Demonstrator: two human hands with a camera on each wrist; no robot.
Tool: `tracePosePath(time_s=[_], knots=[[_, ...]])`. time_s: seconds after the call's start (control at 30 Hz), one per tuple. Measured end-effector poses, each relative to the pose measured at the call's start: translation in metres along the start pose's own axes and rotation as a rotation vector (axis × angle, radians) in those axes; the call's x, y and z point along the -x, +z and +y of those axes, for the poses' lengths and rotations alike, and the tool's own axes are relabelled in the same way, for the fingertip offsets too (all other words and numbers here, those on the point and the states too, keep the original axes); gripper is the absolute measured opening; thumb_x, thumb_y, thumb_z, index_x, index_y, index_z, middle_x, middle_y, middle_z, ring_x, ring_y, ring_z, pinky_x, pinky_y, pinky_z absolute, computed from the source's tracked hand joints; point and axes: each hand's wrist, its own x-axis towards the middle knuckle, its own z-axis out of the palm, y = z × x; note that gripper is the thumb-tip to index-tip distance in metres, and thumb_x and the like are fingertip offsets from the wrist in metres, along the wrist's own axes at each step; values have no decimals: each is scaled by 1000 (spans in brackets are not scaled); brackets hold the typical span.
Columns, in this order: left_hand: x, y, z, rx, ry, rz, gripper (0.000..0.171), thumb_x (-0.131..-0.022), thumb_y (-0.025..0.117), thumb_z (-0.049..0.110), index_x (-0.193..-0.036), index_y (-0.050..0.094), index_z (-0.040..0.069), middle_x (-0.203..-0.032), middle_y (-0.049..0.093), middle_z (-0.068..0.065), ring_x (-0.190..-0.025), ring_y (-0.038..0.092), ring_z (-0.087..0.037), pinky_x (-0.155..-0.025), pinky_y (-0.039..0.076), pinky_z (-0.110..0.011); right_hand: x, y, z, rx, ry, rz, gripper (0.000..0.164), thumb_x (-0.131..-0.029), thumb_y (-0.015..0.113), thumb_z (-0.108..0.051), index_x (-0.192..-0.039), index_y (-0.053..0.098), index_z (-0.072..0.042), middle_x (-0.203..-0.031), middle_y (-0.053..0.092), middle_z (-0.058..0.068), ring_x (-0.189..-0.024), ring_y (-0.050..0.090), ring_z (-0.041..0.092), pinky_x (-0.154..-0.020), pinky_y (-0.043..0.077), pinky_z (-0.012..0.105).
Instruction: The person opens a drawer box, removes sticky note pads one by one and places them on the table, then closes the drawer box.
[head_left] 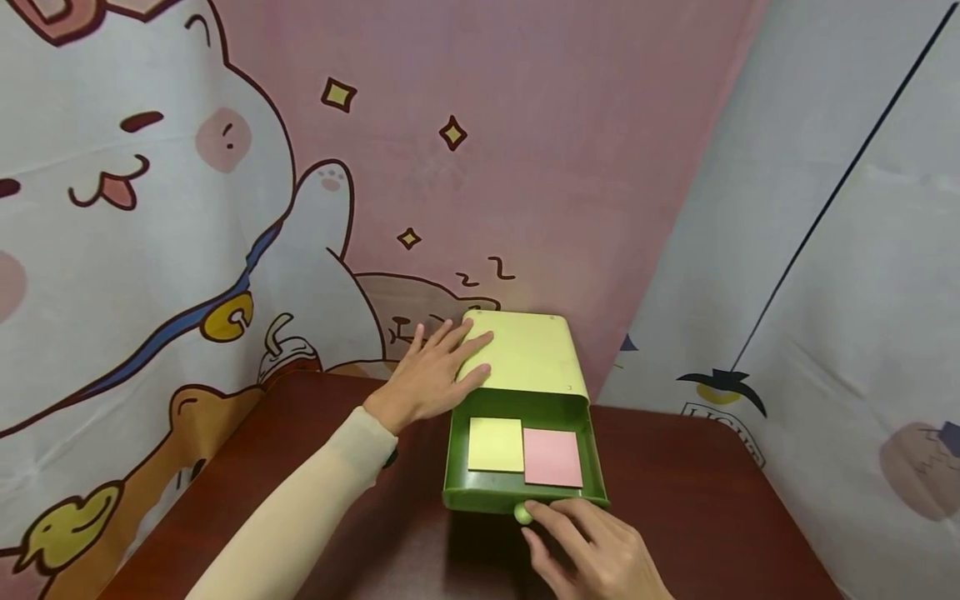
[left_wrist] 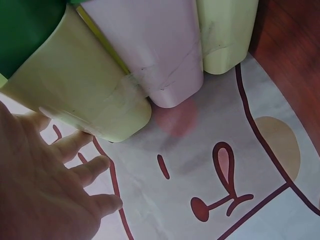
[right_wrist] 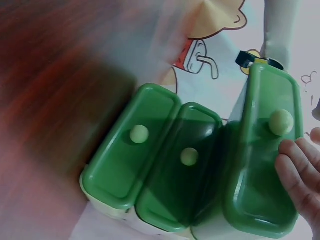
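A desktop drawer unit with a pale yellow top (head_left: 525, 350) has its green top drawer (head_left: 448, 458) pulled out. Inside lie a yellow sticky note pad (head_left: 495, 446) and a pink sticky note pad (head_left: 552, 458), side by side. My left hand (head_left: 431, 371) rests spread over the unit's top left edge, fingers on its top. At the drawer front, my right hand (head_left: 592, 546) has its fingertips right beside the round light green knob (head_left: 522, 513), thumb held apart below. Seen from the right wrist, straight fingers (right_wrist: 295, 167) lie close to the knob (right_wrist: 281, 122), which shows whole.
Two lower drawers with knobs, the middle drawer (right_wrist: 189, 172) and the bottom drawer (right_wrist: 127, 155), are closed. The unit stands on a dark red-brown table (head_left: 675, 483). Behind it hangs a pink and white cartoon cloth (head_left: 562, 167).
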Motion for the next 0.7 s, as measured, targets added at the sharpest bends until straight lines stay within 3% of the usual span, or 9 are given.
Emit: tracePosePath(time_s=[0.33, 0.7], knots=[[0, 1, 3, 14, -1, -1, 72, -121, 30, 72, -186, 33, 40, -197, 23, -5, -184, 20, -43, -146, 1, -78, -15, -12, -1, -29, -9, -16, 33, -117, 65, -32, -111, 88, -8, -88, 73, -1, -67, 68, 7, -59, 58, 18], [1, 2, 3, -3, -18, -11, 72, -121, 27, 72, -186, 30, 42, -198, 20, -3, -184, 22, -43, -146, 3, -77, -42, -28, 9, -193, -48, -44, 28, -117, 66, -25, -110, 86, -7, -94, 76, 1, -69, 62, 1, -63, 50, 5]])
